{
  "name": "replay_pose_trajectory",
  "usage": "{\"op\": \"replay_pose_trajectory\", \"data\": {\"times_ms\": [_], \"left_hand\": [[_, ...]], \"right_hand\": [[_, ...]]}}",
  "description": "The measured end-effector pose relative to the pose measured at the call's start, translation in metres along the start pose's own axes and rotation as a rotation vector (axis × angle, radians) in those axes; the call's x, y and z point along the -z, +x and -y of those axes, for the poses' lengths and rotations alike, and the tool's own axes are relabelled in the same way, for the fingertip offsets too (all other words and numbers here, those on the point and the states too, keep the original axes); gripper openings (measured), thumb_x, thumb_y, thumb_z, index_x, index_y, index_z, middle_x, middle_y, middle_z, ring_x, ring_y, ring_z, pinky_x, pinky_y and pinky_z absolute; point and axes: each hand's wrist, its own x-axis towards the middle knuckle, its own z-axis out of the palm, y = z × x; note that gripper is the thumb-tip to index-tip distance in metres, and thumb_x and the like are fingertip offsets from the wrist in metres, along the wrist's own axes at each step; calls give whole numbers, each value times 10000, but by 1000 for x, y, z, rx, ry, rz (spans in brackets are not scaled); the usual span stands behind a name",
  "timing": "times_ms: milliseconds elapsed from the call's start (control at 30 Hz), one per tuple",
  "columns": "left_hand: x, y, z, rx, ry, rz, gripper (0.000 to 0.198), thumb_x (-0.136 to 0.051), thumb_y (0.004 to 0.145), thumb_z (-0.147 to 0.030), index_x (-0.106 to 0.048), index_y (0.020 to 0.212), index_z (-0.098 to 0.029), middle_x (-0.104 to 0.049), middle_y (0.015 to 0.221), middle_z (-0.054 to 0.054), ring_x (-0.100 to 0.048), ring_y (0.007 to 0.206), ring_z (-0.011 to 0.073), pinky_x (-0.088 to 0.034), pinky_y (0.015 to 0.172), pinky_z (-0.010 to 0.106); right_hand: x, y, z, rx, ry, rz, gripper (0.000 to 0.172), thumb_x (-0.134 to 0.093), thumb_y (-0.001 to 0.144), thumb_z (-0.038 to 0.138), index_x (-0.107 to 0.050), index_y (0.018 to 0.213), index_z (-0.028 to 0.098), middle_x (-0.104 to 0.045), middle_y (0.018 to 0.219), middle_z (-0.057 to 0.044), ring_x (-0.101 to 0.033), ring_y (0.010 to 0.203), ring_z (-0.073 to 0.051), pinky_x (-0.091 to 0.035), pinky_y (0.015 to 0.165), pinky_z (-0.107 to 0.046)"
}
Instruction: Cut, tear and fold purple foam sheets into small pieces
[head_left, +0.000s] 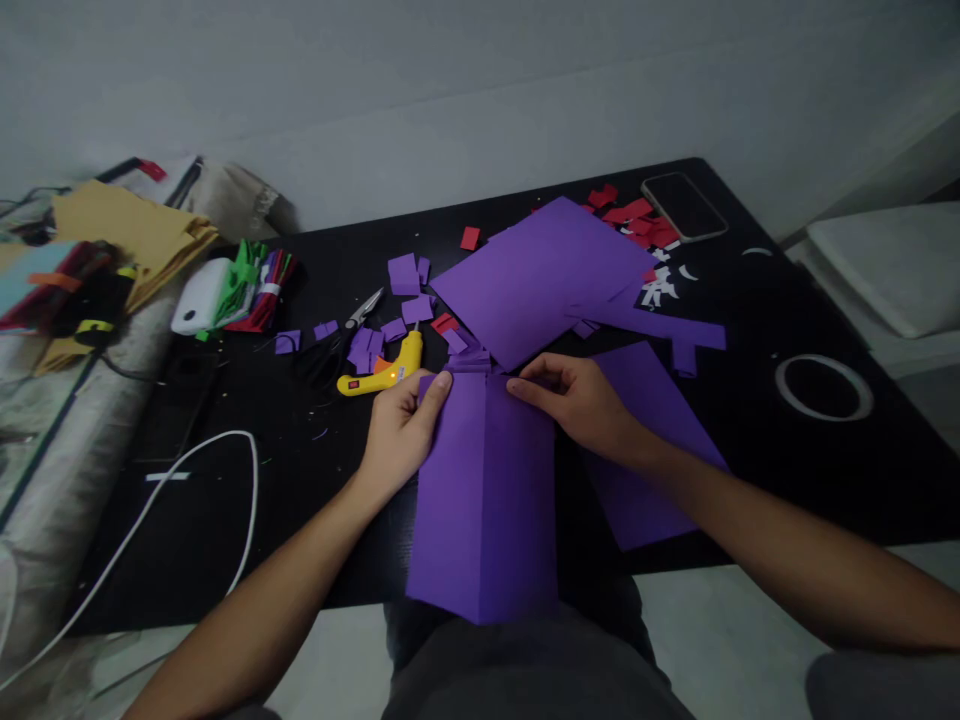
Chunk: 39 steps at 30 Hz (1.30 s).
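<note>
A folded sheet of purple card with a lengthwise crease extends over the table's front edge. My left hand pinches its upper left corner, thumb on top. At the upper right part of the same card, my right hand has thumb and fingers closed on its top edge. Just beyond my left hand lies a yellow glue gun. Black-handled scissors rest left of it. A large purple sheet lies beyond the hands, and another purple sheet lies partly under my right forearm.
Small purple pieces and red pieces are scattered on the black table. A phone sits at the far right, a tape ring nearer. A white cable loops at left, near bundled green and red strips.
</note>
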Motion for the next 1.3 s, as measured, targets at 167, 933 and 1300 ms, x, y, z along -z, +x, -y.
{"op": "replay_pose_trajectory", "data": {"times_ms": [167,933,1300], "left_hand": [[-2,-3,3,-79,98,-40,420,-566,1007,-470,-514,688,-201,-428,642,-32,-390,622,130,-328,597,281],[0,5,-1,166,-281,-10,436,-722,852,-607,-610,767,-194,-590,686,-9,-501,589,131,-446,579,264],[-7,-4,-1,-13,-118,-84,361,-618,955,-547,-645,870,-197,-643,805,10,-573,752,164,-487,726,282]], "right_hand": [[0,0,0,-66,72,8,372,-828,765,549,-731,818,194,-729,821,-32,-634,734,-176,-502,693,-317],[-4,-7,7,-163,208,75,413,-847,734,571,-740,833,184,-667,702,2,-534,554,-121,-404,469,-256],[-5,-8,5,-131,215,-24,406,-834,752,571,-777,885,191,-776,899,-63,-681,738,-202,-546,624,-318]]}}
